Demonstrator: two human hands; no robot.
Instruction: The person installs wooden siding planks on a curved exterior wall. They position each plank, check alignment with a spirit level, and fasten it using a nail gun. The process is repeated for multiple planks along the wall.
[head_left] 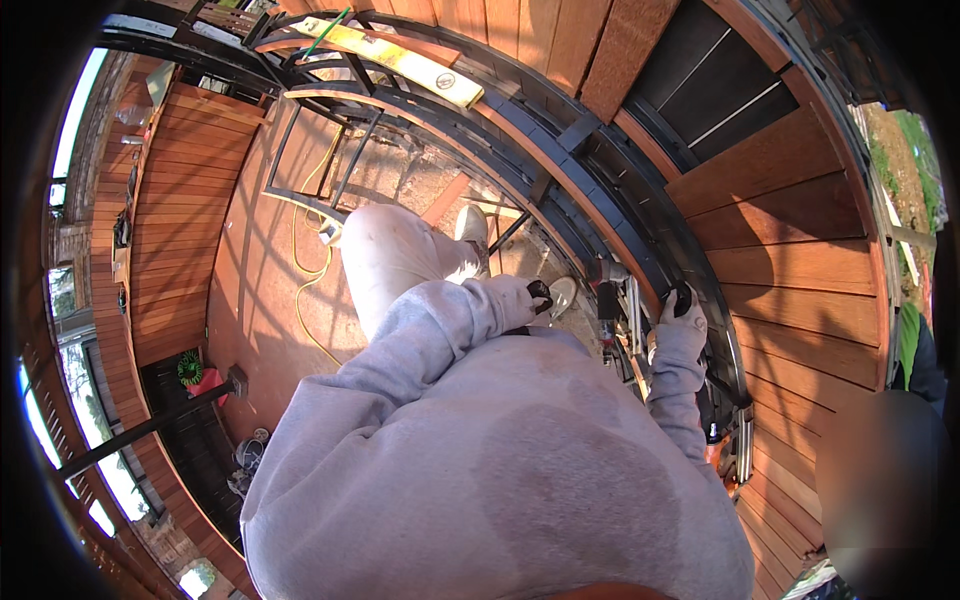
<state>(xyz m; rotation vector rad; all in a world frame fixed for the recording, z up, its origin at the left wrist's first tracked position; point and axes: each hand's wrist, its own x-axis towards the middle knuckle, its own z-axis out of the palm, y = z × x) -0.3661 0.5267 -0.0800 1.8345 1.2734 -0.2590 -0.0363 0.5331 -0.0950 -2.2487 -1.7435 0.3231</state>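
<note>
My left hand (536, 296) is in front of my waist with fingers curled; its fingertips look dark, and what it holds, if anything, is unclear. My right hand (681, 305) rests curled at the edge of a curved black metal frame (705, 271), beside a curved wooden strip (603, 210); whether it holds a small dark item is hard to see. A power tool (606, 310) and metal lengths (633, 330) lie just left of that hand. An orange-and-black object (712, 445) sits below, near my right forearm.
Wooden slat benches (180, 200) curve around me. A yellow level (420, 70) lies on the upper frame, above a metal frame piece (295, 195). A yellow cable (310, 270) crosses the reddish floor (250, 300). A dark rail (150, 420) is at left. Another person (920, 350) is at far right.
</note>
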